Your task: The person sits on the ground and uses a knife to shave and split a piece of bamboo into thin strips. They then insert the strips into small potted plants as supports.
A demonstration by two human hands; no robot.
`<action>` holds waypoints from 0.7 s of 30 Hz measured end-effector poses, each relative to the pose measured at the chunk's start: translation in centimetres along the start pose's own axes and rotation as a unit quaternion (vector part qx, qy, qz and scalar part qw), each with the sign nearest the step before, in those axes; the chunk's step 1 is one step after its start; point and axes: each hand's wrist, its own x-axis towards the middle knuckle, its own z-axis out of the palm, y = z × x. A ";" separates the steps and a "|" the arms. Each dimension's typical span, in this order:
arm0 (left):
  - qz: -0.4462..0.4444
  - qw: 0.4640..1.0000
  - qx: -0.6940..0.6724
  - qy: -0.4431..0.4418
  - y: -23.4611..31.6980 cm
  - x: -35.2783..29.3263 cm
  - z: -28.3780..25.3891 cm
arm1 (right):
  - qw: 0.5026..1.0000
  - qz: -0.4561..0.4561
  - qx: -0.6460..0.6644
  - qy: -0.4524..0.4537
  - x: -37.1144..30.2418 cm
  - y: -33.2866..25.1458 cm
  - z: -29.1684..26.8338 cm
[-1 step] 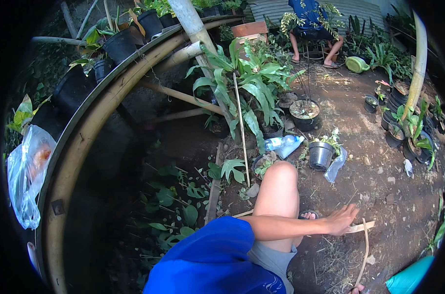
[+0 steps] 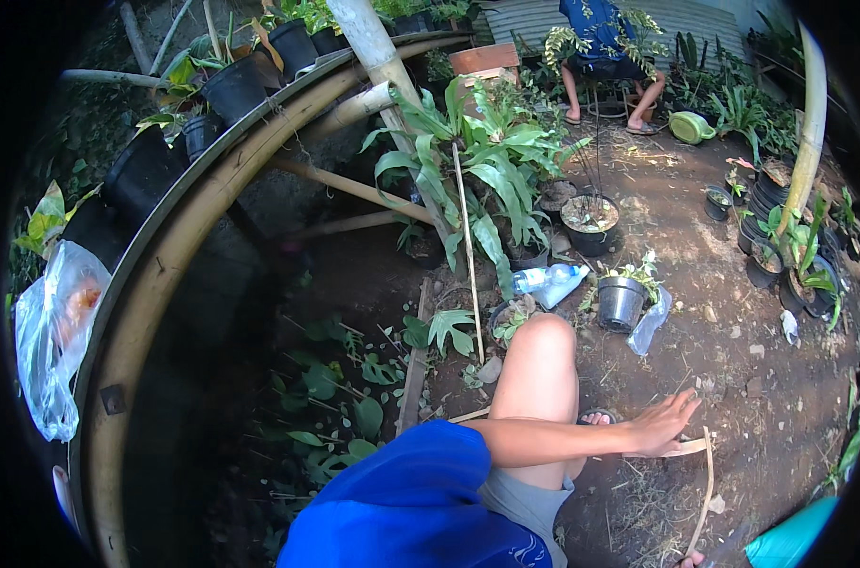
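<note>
Outdoor garden, potted plants (image 2: 621, 305), earthen ground (image 2: 700, 355)

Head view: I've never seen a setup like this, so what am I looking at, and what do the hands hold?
There is no machine: a wide-lens camera on a person's head looks down, bending straight edges. Their left hand is at a short pale strip; its grip is hidden. At the lower edge, only fingertips of the right hand show, seemingly holding a thin curved strip. On the soil are a plastic bottle and a black pot. Another person is farther back.
</note>
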 end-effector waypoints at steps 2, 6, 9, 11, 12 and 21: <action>0.083 0.995 -0.022 0.054 0.1 0.2 0.1 | 1.000 0.025 -0.005 0.001 0.6 0.9 -0.7; 0.205 0.976 -0.071 -0.022 0.7 0.7 1.9 | 0.997 0.077 -0.026 0.009 1.4 1.8 -1.9; 0.195 0.974 -0.081 -0.076 1.2 0.4 3.4 | 0.996 0.092 -0.007 0.012 1.6 1.6 -2.2; 0.164 0.978 -0.092 -0.089 1.3 0.2 3.8 | 0.995 0.094 -0.003 0.010 1.8 1.5 -2.0; 0.146 0.981 -0.096 -0.086 1.5 -0.1 4.0 | 0.995 0.095 0.000 0.007 1.9 1.4 -1.9; 0.107 0.982 -0.153 -0.030 0.8 2.1 4.8 | 0.994 0.040 0.063 -0.085 3.2 -0.8 0.0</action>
